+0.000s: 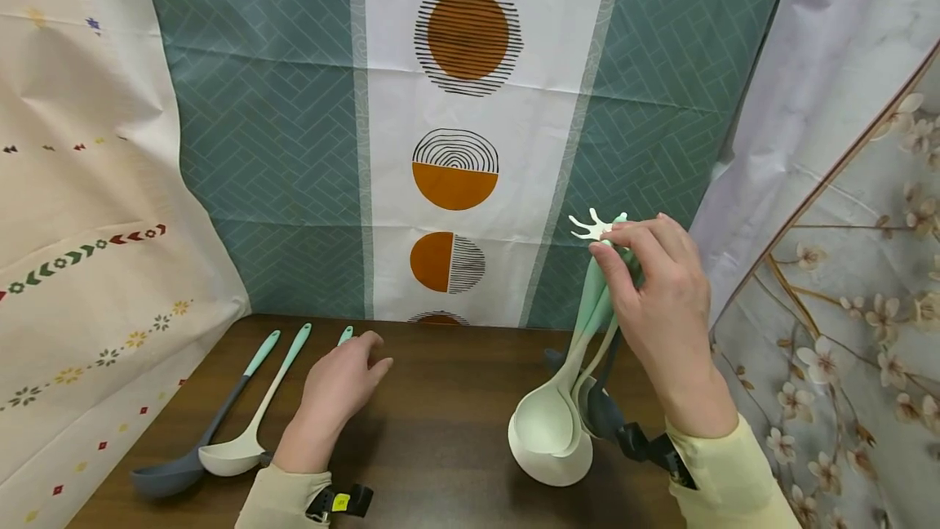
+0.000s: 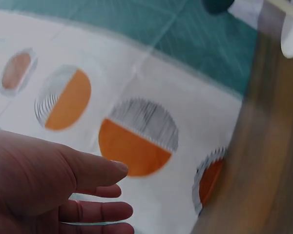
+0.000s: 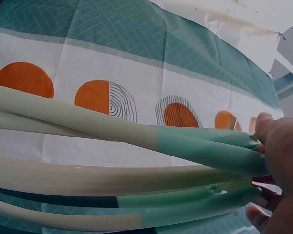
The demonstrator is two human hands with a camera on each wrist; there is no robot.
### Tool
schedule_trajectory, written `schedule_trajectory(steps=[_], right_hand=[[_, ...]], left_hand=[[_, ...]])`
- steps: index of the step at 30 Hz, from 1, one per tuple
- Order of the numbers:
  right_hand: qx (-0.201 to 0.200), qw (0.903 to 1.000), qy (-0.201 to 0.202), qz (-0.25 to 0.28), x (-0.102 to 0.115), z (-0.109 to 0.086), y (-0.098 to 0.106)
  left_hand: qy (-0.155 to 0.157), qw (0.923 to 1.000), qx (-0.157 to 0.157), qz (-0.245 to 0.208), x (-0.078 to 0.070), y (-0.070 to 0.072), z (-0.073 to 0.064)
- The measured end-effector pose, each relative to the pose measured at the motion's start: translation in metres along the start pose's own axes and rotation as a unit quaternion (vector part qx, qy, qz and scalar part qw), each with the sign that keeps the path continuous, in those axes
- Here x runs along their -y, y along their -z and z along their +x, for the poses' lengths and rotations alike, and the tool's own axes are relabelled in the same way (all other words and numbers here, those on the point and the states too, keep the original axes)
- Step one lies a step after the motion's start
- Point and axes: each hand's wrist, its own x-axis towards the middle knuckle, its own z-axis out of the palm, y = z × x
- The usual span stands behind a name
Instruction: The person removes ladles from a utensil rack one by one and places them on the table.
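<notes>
Dangling steeply beneath the right hand [image 1: 661, 292], a cream, plastic-looking ladle with a mint-green handle [image 1: 543, 423] points its round bowl down and slightly left, its handle end up at the thumb and fingertips. That near-upright line, from handle end to the white piece with splayed prongs [image 1: 593, 227] just beside it, is the relation that matters. The right wrist is bent over from above, forefinger and thumb drawn together, seemingly pinching the handle end (from where I stand, the fingers hide whether it sits on a prong). Other cream and dark grey utensils crowd behind. The left hand [image 1: 345, 382] is well apart, palm turned inward, fingers loose, with nothing visibly held; it is the nearer one to the dark grey ladle with a mint handle [image 1: 176, 476], the second cream ladle [image 1: 235, 457] and a mint handle tip [image 1: 346, 335] on the brown wooden table [image 1: 441, 398].
</notes>
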Motion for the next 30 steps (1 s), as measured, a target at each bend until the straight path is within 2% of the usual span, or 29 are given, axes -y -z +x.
schedule_trajectory(steps=[6, 12, 18, 22, 25, 30], right_hand=[[0.001, 0.9999, 0.003, -0.014, 0.002, 0.003, 0.003], [-0.002, 0.9992, 0.012, -0.038, 0.005, 0.006, 0.002], [-0.008, 0.9966, 0.012, -0.081, 0.010, 0.009, -0.002], [-0.009, 0.9944, 0.008, -0.105, 0.013, 0.010, -0.005], [0.001, 0.9940, 0.018, -0.108, 0.013, 0.011, -0.005], [0.039, 0.9957, 0.046, -0.070, 0.007, 0.014, 0.004]], left_hand=[[-0.040, 0.9988, -0.026, -0.010, -0.033, 0.001, 0.002], [-0.065, 0.9968, -0.037, -0.028, -0.063, 0.000, 0.003], [-0.097, 0.9926, -0.057, -0.046, -0.089, -0.004, 0.004], [-0.124, 0.9883, -0.066, -0.060, -0.100, -0.009, 0.001], [-0.132, 0.9865, -0.068, -0.068, -0.105, -0.014, 0.000], [-0.137, 0.9851, -0.073, -0.073, -0.107, -0.018, -0.001]])
